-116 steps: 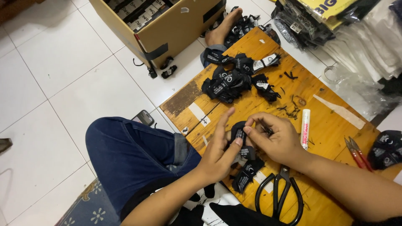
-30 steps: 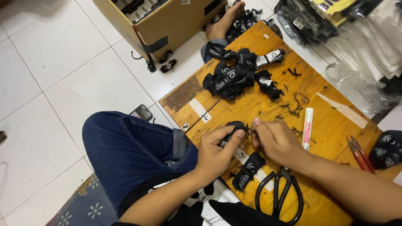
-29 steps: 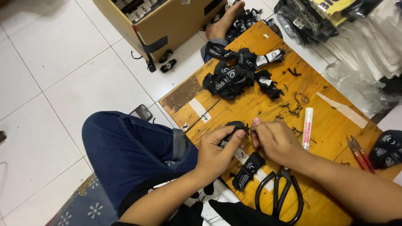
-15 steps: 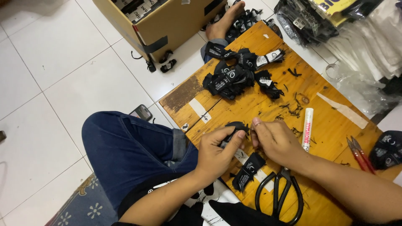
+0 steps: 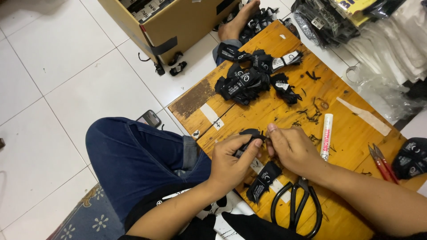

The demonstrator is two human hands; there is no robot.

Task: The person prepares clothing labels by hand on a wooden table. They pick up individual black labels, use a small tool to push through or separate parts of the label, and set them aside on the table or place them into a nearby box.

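A black fabric label point(image 5: 250, 133), raised seconds ago, now sits low over the wooden board point(image 5: 284, 111), pinched between left hand point(image 5: 231, 162) and right hand point(image 5: 293, 149); scissors point(image 5: 298, 206) lie just below.

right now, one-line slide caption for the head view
Both hands, left hand and right hand, pinch a small black label over a wooden board beside black scissors.

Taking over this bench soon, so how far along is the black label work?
Seemingly done: a pile of black labels heaped at the far end of the wooden board. In hand: left hand and right hand pinch one black label. Seemingly left: another label beside the scissors.
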